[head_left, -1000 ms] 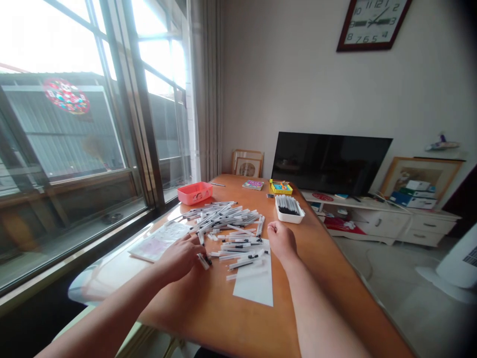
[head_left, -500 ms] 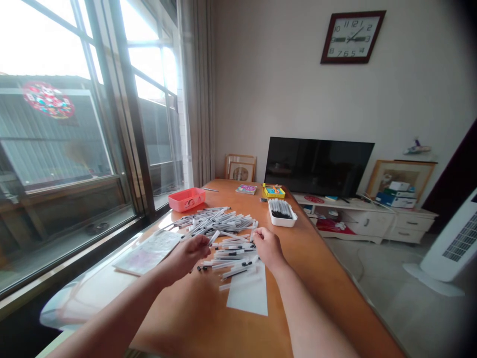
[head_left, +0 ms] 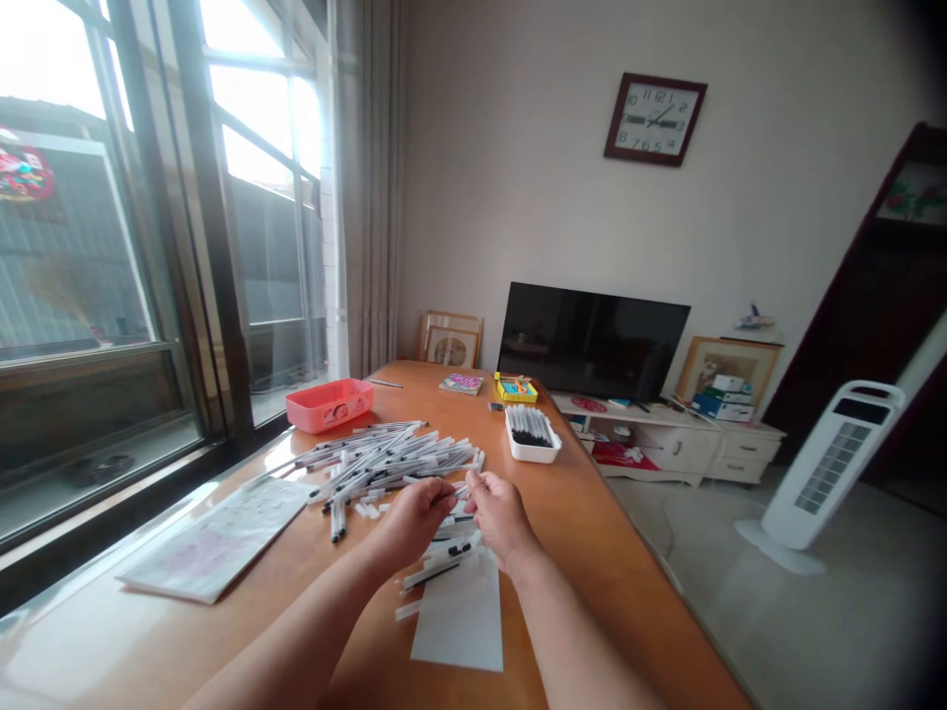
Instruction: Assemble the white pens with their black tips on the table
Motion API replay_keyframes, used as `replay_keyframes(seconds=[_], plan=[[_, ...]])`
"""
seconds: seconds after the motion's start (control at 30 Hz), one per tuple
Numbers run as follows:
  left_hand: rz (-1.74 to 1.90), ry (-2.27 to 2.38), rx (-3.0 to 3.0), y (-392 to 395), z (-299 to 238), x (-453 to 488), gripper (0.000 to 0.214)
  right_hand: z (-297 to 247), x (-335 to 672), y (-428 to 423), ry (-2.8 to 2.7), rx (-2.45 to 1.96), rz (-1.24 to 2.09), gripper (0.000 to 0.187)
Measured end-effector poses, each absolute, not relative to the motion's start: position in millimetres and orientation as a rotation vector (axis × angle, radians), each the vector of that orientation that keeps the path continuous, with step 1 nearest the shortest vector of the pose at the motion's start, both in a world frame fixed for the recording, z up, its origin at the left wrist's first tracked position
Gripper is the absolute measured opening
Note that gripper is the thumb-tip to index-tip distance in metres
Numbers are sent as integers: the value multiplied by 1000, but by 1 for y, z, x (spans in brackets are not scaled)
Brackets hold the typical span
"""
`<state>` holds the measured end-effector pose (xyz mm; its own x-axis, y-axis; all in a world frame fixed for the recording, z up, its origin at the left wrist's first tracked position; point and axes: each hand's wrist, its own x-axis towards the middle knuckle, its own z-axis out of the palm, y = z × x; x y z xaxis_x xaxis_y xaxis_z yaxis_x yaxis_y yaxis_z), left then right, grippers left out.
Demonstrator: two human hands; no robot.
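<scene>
My left hand (head_left: 423, 511) and my right hand (head_left: 499, 513) meet fingertip to fingertip over the table, both closed. Between them shows a short bit of a whitish, see-through pen (head_left: 462, 487); the fingers cover most of it. Beyond the hands lies a heap of clear pens (head_left: 400, 456) with black ends. Several loose caps (head_left: 368, 510) lie at its near side. Below my hands, more pens (head_left: 429, 574) and a clear cap (head_left: 407, 611) rest on and beside a white paper sheet (head_left: 463, 631).
A white tub (head_left: 536, 454) packed with upright-leaning pens stands right of the heap. Back left is a pink-red box (head_left: 326, 414). A booklet (head_left: 214, 542) lies at left, near the window. Farther back are a yellow box (head_left: 516, 391) and a colourful booklet (head_left: 461, 383).
My hands have come together from either side of the near pens, and the pieces they held apart now meet between the fingers. The view has turned to the right.
</scene>
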<state>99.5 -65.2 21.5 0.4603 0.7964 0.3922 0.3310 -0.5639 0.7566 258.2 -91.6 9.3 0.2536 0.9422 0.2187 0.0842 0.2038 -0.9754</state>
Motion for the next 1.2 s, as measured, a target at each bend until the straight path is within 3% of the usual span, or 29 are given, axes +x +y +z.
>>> replay_keyframes(seconds=[0.13, 0.47, 1.0, 1.2], plan=[[989, 926, 2182, -66, 23, 94, 30, 10, 258, -93, -1179, -1186, 843, 53], [657, 788, 1619, -70, 37, 78, 46, 16, 257, -98, -1264, -1077, 995, 48], [502, 647, 1168, -72, 38, 68, 40, 32, 264, -105, -1216, -980, 1098, 45], [577, 631, 1049, -71, 33, 65, 34, 31, 284, -95, -951, -955, 968, 43]])
